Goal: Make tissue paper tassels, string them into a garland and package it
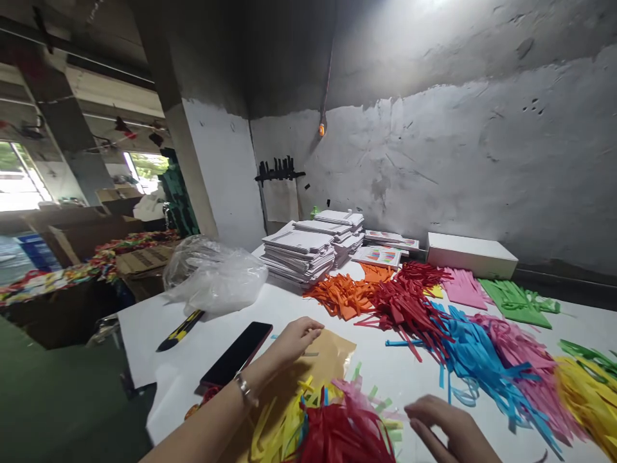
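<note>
The fingers of our left hand (pixel 301 335) lie close together, slightly curled over the upper edge of a tan sheet (pixel 332 354); we cannot tell whether they pinch it. On our right hand (pixel 448 424) the fingers bend loosely, the thumb standing away from the forefinger.

Between our hands, at the near edge of view, sits a mixed bundle of strips (pixel 344 436), dark red on top with yellow, pink and pale green fanning out, partly over the tan sheet. From that bundle our left hand is at eleven o'clock, our right at three.

Further out, we have a phone (pixel 237 355) at ten o'clock (dark screen up) and, past it, a black-and-yellow cutter (pixel 180 331). A clear plastic bag (pixel 216 276) slumps at eleven. Orange strips (pixel 341 294) lie at twelve, a dark red pile (pixel 409 302) at one, blue strips (pixel 486 354) at two. Beyond the dark red pile, a white box (pixel 470 256) stands near the wall (pixel 482 154).
</note>
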The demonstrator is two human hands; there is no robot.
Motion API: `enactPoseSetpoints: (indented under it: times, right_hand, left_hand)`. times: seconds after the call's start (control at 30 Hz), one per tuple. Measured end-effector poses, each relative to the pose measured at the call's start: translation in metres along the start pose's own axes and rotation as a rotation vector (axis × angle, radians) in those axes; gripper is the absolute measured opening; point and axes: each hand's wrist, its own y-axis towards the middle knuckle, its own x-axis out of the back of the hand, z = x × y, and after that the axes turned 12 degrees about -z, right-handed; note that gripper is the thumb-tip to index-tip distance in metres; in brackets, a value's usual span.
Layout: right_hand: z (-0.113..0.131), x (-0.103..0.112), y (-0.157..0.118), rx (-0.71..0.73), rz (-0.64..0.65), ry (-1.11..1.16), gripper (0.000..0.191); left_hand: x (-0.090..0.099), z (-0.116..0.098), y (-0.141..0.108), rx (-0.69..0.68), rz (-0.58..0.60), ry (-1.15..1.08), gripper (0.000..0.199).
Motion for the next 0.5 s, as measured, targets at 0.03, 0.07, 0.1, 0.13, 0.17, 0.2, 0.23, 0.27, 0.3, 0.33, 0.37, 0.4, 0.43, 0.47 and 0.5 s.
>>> enactPoseSetpoints:
  times: [0.03,0.07,0.1,0.13,0.17,0.2,0.23,0.27,0.3,0.33,0.37,0.4,0.43,0.47,0.5]
  right_hand:
    - [-0.003,-0.003,0.013,-0.014,0.027,-0.02,0.023]
    - [-0.005,-0.008,0.025,-0.031,0.05,-0.046,0.025]
    - [-0.006,-0.013,0.035,-0.044,0.074,-0.071,0.027]
    - [-0.007,-0.019,0.044,-0.051,0.107,-0.09,0.027]
    - [-0.007,-0.025,0.05,-0.051,0.144,-0.103,0.028]
    - [-0.008,-0.031,0.053,-0.046,0.173,-0.111,0.027]
    - [-0.009,-0.036,0.054,-0.039,0.193,-0.115,0.026]
    - [-0.011,-0.038,0.052,-0.034,0.207,-0.115,0.024]
    - [-0.014,-0.039,0.048,-0.032,0.218,-0.116,0.022]
    - [-0.019,-0.038,0.044,-0.035,0.225,-0.126,0.02]
    - [-0.023,-0.036,0.04,-0.043,0.223,-0.144,0.018]
    - [-0.028,-0.031,0.038,-0.055,0.211,-0.168,0.016]
    - [-0.032,-0.027,0.037,-0.068,0.193,-0.194,0.015]
    - [-0.036,-0.022,0.04,-0.076,0.174,-0.215,0.016]
    - [-0.039,-0.019,0.046,-0.079,0.157,-0.229,0.017]
  left_hand:
    - [-0.014,0.005,0.013,-0.022,0.014,0.026,0.028]
    - [-0.028,0.008,0.026,-0.053,0.025,0.057,0.026]
    - [-0.041,0.01,0.038,-0.092,0.033,0.088,0.026]
    - [-0.053,0.011,0.051,-0.137,0.04,0.119,0.029]
    - [-0.064,0.013,0.063,-0.185,0.048,0.147,0.033]
    - [-0.074,0.013,0.074,-0.234,0.06,0.171,0.035]
    - [-0.081,0.014,0.085,-0.28,0.076,0.192,0.034]
    - [-0.087,0.015,0.096,-0.319,0.094,0.211,0.029]
    - [-0.091,0.016,0.105,-0.352,0.113,0.226,0.023]
    - [-0.093,0.017,0.113,-0.379,0.13,0.238,0.018]
    - [-0.095,0.018,0.119,-0.399,0.142,0.247,0.017]
    - [-0.096,0.018,0.124,-0.415,0.15,0.253,0.018]
    - [-0.098,0.018,0.127,-0.427,0.154,0.255,0.019]
    - [-0.099,0.017,0.128,-0.435,0.156,0.253,0.019]
    - [-0.101,0.015,0.128,-0.439,0.155,0.248,0.02]
